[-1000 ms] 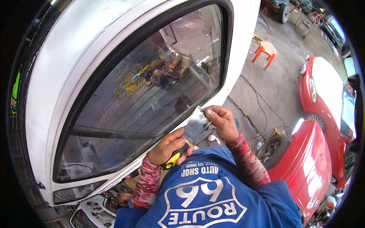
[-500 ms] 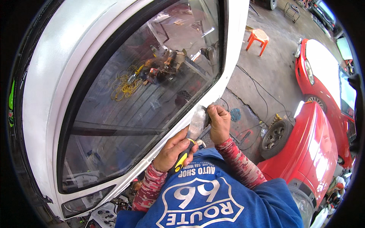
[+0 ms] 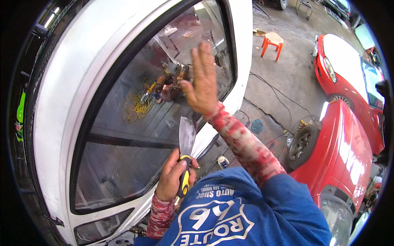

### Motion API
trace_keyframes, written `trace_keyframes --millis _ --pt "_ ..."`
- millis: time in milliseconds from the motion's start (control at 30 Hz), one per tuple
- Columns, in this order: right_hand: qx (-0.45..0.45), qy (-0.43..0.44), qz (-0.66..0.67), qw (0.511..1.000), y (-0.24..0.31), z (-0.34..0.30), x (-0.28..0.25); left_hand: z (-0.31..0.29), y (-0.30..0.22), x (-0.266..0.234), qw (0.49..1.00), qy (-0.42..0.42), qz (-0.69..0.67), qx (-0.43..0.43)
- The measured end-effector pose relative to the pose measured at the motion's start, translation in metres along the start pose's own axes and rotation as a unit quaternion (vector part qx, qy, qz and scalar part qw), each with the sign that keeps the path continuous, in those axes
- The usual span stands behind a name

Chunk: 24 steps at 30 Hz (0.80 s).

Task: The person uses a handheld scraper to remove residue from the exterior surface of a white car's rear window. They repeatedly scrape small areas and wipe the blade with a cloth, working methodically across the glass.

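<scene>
My left hand (image 3: 171, 175) is wrapped round the black and yellow handle of a putty knife (image 3: 188, 137). Its wide metal blade points up and away from me, smeared with a pale greyish film. My right hand (image 3: 202, 80) is stretched out with fingers extended over the dark window glass (image 3: 127, 170); I cannot tell whether the palm touches it. Black rubber seal (image 3: 79, 158) rims the pane, set in a white vehicle body panel (image 3: 57, 90). Through the glass show a tangled yellow cord (image 3: 137, 104) and various tools on a ribbed floor.
To the right stand a red car body part with a headlight (image 3: 342, 151), a tyre (image 3: 303, 145) and a red and white car (image 3: 342, 61). An orange plastic stool (image 3: 272, 43) is farther off. Dark cables (image 3: 283, 96) cross the concrete floor. A shoe (image 3: 223, 162) shows below.
My right hand has left the putty knife's blade and reached forward and left over the glass, its fingers opening out. The left hand has moved slightly left and down, still holding the knife.
</scene>
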State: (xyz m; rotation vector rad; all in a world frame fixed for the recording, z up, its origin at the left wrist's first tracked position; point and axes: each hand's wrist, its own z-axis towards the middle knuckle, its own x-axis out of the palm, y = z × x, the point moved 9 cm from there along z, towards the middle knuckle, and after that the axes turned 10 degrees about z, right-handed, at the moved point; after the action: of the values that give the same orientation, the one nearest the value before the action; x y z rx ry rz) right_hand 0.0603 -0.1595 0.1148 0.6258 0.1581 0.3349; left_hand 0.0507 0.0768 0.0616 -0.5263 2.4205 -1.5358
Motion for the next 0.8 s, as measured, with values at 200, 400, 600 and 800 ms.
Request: trace_keyframes --millis 200,400,600,800 --pt "0.101 -0.111 -0.007 0.989 -0.043 -0.052 0.027 -0.053 -0.005 -0.014 0.996 0.016 -0.084 0.025" --pt "0.343 -0.151 -0.006 0.927 -0.075 -0.178 0.031 -0.058 0.011 -0.019 1.000 0.003 -0.017 -0.014" --pt "0.183 -0.171 0.018 0.968 -0.049 -0.075 0.015 -0.048 -0.002 -0.024 0.999 -0.036 -0.005 0.012" --pt "0.172 -0.090 -0.013 0.981 -0.044 -0.105 0.040 -0.033 -0.034 -0.018 0.993 -0.084 0.030 0.081"
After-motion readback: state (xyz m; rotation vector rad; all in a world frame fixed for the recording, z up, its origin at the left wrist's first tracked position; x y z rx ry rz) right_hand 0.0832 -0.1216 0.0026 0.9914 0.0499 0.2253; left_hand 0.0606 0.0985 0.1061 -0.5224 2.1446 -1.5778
